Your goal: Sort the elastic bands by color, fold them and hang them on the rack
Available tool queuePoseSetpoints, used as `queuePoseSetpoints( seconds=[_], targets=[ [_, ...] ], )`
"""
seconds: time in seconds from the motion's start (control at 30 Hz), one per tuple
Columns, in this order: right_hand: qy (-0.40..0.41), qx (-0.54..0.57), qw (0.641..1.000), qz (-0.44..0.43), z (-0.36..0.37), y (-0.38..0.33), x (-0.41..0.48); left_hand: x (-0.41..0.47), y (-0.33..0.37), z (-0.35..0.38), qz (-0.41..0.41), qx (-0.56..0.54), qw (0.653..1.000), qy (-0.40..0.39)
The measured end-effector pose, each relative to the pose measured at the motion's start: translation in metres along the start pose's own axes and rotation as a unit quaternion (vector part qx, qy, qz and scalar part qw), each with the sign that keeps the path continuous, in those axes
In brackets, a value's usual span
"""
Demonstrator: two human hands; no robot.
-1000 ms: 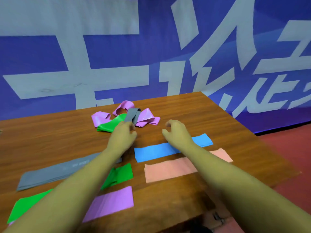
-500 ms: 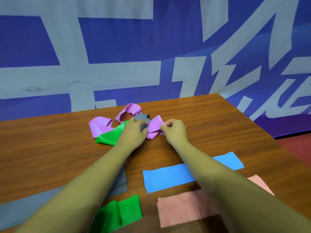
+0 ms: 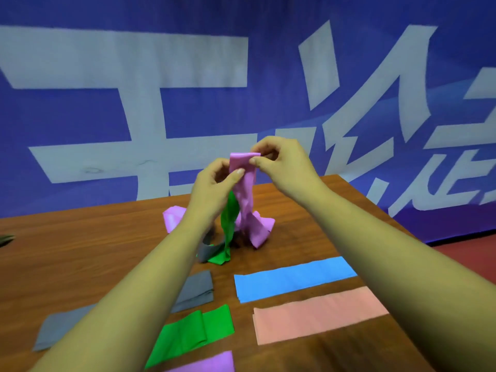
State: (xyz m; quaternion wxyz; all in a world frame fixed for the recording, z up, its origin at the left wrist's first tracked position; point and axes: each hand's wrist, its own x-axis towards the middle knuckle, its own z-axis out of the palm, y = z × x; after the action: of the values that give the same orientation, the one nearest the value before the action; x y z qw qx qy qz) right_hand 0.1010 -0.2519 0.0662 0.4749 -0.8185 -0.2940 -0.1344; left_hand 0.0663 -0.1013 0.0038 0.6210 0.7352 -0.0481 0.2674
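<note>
Flat, one each: grey band (image 3: 197, 289), green band (image 3: 193, 334), purple band (image 3: 212, 362), blue band (image 3: 292, 279), pink band (image 3: 316, 314). Tangled: one grey strip (image 3: 206, 251), one green strip (image 3: 228, 229); purple strips (image 3: 245, 189), count indeterminate.

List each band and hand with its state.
Left hand, pinches purple band
Right hand, pinches purple band
Purple band, lifted, lower end on table
Loose green band, partly lifted, tangled
Blue band, flat
Pink band, flat
Folded green band, flat
Folded gray band, flat

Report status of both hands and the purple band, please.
Left hand and right hand both pinch top of purple elastic band, raised above wooden table. Green elastic band lifted alongside, maybe tangled.
</note>
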Motion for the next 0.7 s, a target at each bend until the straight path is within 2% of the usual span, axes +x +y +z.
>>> queuePoseSetpoints(
  seconds=[0.13,0.23,0.3,0.4,0.5,0.6,0.63,0.7],
  targets=[
    [0.032,0.116,0.991,0.061,-0.010,-0.018,-0.014,-0.002,0.039,-0.001,0.027,-0.022,0.999,0.009],
    [-0.001,0.149,0.979,0.140,-0.008,-0.022,-0.032,-0.004,0.061,-0.005,0.043,-0.015,0.998,0.036],
    [-0.025,0.159,0.976,0.146,-0.004,-0.024,-0.043,-0.004,0.072,-0.009,0.043,0.004,0.997,0.059],
    [-0.014,0.176,0.973,0.145,-0.004,-0.034,-0.053,-0.008,0.077,-0.011,0.006,0.020,0.998,0.061],
    [-0.009,0.207,0.965,0.158,-0.007,-0.048,-0.051,-0.022,0.077,-0.015,-0.053,-0.078,0.995,0.017],
    [0.015,0.227,0.963,0.146,-0.016,-0.063,-0.049,-0.047,0.077,-0.018,-0.143,-0.228,0.959,-0.092],
    [0.027,0.240,0.960,0.144,-0.019,-0.068,-0.048,-0.056,0.075,-0.019,-0.166,-0.235,0.952,-0.102],
    [0.045,0.280,0.947,0.152,-0.025,-0.075,-0.049,-0.074,0.071,-0.020,-0.171,-0.187,0.963,-0.096]
  ],
)
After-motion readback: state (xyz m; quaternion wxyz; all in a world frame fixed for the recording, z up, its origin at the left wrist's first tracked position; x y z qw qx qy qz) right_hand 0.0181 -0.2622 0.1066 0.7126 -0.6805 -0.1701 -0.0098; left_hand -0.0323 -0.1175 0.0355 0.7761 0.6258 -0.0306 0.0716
